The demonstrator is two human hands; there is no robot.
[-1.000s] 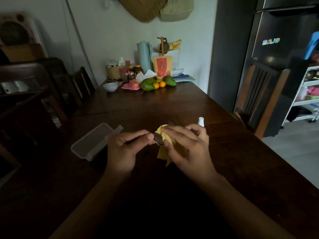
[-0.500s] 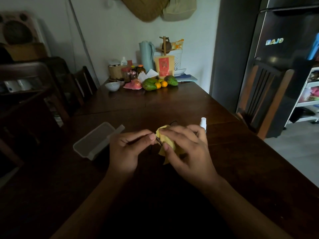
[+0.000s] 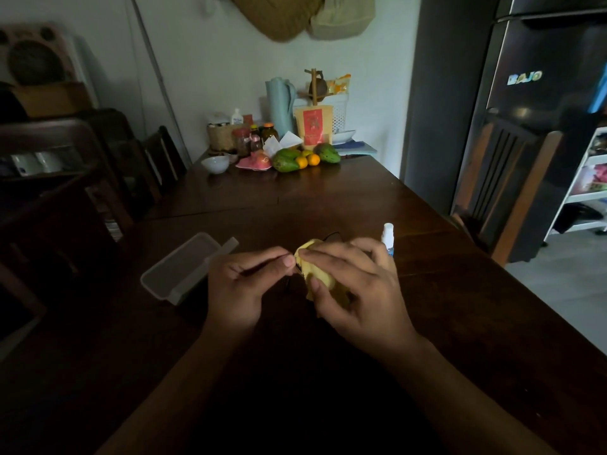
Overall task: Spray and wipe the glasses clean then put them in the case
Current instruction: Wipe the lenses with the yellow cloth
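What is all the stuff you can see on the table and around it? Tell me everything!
glasses: one, dark, mostly hidden between the hands
cloth: one, yellow, wrapped around the glasses
case: one, clear, open, on the table left of the hands
spray bottle: one, white cap, standing behind the right hand
table: one, dark wood
bowl: one, white, far end
mangoes: two, green, far end
oranges: two, orange, between the mangoes
jug: one, pale blue, by the wall
chair: one, wooden, right side
fridge: one, dark, right
hands: two; left hand pinches the glasses, right hand holds the cloth
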